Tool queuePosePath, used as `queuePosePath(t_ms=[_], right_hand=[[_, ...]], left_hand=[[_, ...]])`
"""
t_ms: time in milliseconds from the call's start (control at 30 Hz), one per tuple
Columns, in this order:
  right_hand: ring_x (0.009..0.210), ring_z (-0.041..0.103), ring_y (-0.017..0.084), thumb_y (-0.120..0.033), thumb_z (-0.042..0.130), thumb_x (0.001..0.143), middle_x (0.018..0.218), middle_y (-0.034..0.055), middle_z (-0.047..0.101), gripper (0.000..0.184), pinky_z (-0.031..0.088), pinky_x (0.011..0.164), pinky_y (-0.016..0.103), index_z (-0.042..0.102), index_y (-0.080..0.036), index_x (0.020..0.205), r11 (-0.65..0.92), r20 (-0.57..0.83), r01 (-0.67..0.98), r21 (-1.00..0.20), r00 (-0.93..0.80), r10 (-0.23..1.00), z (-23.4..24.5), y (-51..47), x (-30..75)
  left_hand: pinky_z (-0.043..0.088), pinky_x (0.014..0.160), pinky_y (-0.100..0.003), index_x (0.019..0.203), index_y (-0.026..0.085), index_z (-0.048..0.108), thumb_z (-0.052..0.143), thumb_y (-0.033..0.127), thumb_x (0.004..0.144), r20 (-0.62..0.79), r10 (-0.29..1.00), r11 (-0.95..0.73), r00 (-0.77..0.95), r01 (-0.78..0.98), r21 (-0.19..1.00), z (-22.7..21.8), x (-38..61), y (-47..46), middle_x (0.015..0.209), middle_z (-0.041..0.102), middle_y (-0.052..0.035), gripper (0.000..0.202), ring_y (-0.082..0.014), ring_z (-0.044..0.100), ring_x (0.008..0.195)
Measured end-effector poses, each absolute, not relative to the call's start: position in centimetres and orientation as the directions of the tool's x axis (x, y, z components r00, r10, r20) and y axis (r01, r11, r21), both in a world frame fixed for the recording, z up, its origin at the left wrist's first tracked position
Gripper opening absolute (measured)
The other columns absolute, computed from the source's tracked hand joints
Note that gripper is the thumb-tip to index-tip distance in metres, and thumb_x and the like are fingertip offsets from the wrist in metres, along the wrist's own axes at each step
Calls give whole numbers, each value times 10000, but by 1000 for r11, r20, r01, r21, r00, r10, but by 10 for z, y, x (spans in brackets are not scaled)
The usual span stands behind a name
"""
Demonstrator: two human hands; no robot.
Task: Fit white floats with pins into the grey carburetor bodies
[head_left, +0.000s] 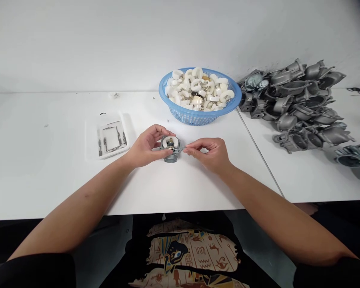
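A small grey metal carburetor body [171, 158] with a white ring-shaped float [176, 141] set in its top is gripped by my left hand [147, 147] from the left side. The left thumb lies across its front edge, the fingers behind it. My right hand [211, 154] is close at the right side of the body. Its thumb and index finger are pinched together at the body's edge. Whatever sits between those fingertips is too small to make out.
A clear plastic box [115, 150] with thin metal pins stands to the left. Behind my hands is a blue basket [195, 117] full of white floats. Grey metal carburetor parts [303, 104] are heaped at the right, beyond a table seam [259, 154].
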State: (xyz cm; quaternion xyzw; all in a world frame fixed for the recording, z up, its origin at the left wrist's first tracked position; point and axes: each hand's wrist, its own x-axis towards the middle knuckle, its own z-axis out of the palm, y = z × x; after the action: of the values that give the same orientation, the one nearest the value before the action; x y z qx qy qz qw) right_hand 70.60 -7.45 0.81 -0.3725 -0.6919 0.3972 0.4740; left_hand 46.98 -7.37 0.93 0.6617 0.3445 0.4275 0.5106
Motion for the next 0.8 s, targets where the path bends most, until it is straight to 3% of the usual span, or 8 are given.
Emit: queuePosePath(t_ms=[200,800], right_hand=[[588,545,125,-288,675,897,763,-16,711,113,469,578,313,776,-306,945,531,440,205,-822,-362,822,13,-80,702],[517,463,81,-263,705,854,704,-2,704,102,396,498,250,767,-191,891,453,379,266,-851,-286,880,10,-85,695]], left_hand=[[542,838,-337,1073,214,489,761,220,777,225,893,-260,390,38,965,9,472,-75,1239,617,-125,402,-211,592,1129],[508,824,-320,1094,206,512,762,223,791,201,902,-247,382,72,966,13,474,-79,1266,619,-133,393,-227,583,1162]])
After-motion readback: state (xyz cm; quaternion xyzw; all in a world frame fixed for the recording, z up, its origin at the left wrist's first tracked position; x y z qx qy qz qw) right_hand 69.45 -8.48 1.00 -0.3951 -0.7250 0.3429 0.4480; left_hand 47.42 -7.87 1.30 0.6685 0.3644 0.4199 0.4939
